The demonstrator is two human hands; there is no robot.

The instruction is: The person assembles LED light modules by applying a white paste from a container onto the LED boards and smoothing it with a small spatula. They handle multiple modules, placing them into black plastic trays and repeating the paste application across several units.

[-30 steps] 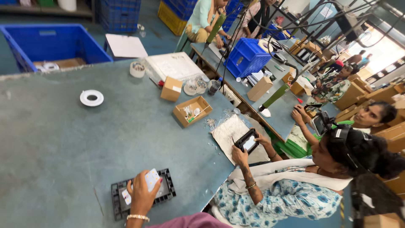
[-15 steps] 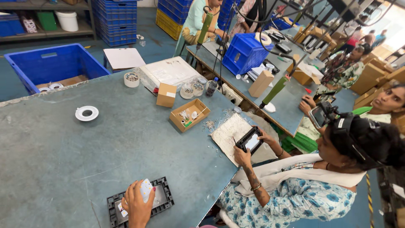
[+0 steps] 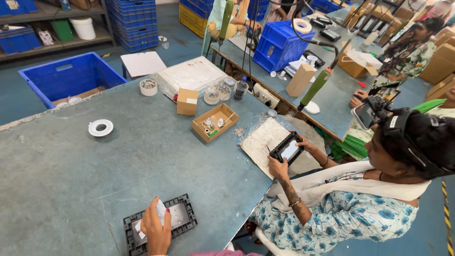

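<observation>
My hand [image 3: 156,232] on the black frame [image 3: 182,213], bare tabletop [image 3: 95,180] ahead and left of my fingers, white ring [image 3: 100,127] far ahead, 1 open cardboard box [image 3: 215,123] ahead-right, co-worker's arm [image 3: 294,199] blocking right

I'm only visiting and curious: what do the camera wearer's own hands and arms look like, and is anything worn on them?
Only one hand of the wearer shows, at the bottom edge of the head view. It is bare, with no glove, and one fingernail carries pink-red polish. A strip of pinkish-purple fabric, seemingly clothing, runs along the bottom edge beside it. The wrist and arm are cut off by the frame, and the other hand is out of view.
</observation>
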